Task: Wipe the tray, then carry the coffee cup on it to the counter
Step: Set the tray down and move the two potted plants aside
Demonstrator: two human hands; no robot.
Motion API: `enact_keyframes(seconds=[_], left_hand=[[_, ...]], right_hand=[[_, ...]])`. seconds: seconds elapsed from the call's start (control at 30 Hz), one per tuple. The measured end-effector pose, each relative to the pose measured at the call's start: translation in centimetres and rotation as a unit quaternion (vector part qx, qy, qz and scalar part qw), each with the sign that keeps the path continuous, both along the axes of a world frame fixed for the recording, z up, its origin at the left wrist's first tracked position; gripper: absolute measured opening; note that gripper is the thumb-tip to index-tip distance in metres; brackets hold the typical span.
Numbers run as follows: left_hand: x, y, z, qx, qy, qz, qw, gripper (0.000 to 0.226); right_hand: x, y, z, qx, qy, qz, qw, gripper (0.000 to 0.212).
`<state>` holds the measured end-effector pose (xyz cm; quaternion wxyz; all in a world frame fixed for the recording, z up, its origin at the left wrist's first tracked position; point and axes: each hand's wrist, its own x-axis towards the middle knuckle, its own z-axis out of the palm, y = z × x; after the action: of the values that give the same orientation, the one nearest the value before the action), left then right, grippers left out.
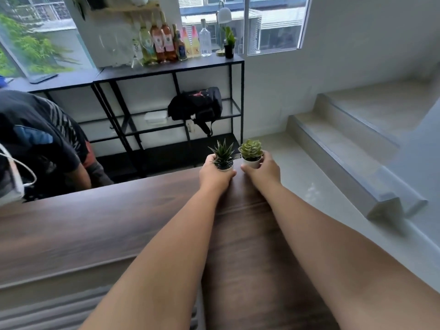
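A: Left hand (pixel 215 173)?
B: Fingers wrapped round a spiky plant (pixel 223 156) in a small white pot, at the dark wood counter's (pixel 100 225) far edge, twelve o'clock.
A: Right hand (pixel 263 168)?
B: Closed round a rosette succulent (pixel 251 152), just beside, one o'clock.
A: Tray, coffee cup?
B: Neither visible. Bottles (pixel 164 39) on a black shelf (pixel 171 67), eleven o'clock.

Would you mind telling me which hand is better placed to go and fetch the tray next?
Neither, on this view. The left hand grips the spiky plant pot and the right hand grips the rosette plant pot, both at the wooden table's far edge. No tray is visible; either must let go first.
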<state>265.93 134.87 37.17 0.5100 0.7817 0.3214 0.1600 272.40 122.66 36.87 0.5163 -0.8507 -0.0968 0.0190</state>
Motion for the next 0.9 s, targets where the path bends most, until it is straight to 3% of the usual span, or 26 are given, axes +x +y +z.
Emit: enact_keyframes(seconds=[0.3,0.5,0.67,0.9], left_hand=[[0.1,-0.2,-0.6,0.034,-0.022,-0.007,0.999,0.066],[-2.0,-1.0,0.7,0.013,0.000,-0.023,1.000,0.102],[-7.0,-2.8,1.8,0.020,0.008,-0.022,1.000,0.093],[-24.5,-8.1,5.0,0.096,-0.103,-0.109,0.984,0.065]], right_hand=[[0.5,0.4,-1.9,-0.015,-0.027,-0.012,0.999,0.057],[-1.5,-0.7,-1.6,0.002,0.022,-0.022,1.000,0.096],[-8.6,-3.1,-1.7,0.044,-0.048,-0.071,0.995,0.061],[-19.6,-6.6,-2.1,0.073,-0.072,0.024,0.994,0.033]])
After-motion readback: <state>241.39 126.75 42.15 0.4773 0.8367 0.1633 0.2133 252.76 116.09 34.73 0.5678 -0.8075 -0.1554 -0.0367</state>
